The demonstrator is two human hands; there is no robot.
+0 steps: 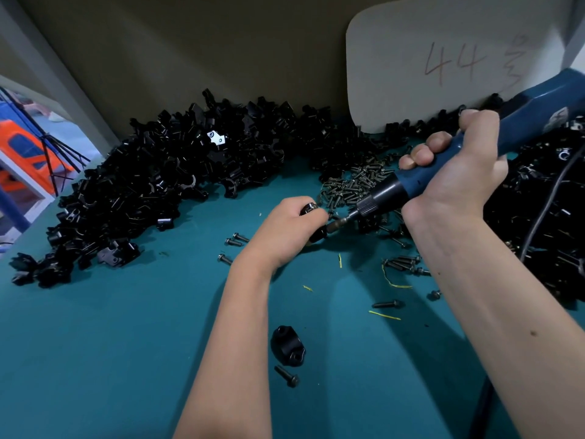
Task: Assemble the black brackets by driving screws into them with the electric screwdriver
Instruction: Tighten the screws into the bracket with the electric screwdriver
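Note:
My left hand [286, 228] grips a black bracket [311, 208] just above the teal table, mostly hidden by my fingers. My right hand [456, 172] holds the blue electric screwdriver [443, 164] slanted down to the left. Its bit [340, 222] meets the bracket at my left fingertips, on a screw I can barely see. A large heap of black brackets [158, 185] lies at the back left. A pile of screws [351, 185] sits behind my left hand.
One black bracket [288, 345] and a loose screw [286, 375] lie between my forearms. More screws [235, 240] are scattered on the teal mat [110, 343]. Another bracket heap [554, 217] and the screwdriver's cable [544, 210] fill the right. A white card marked 44 [443, 64] leans at the back.

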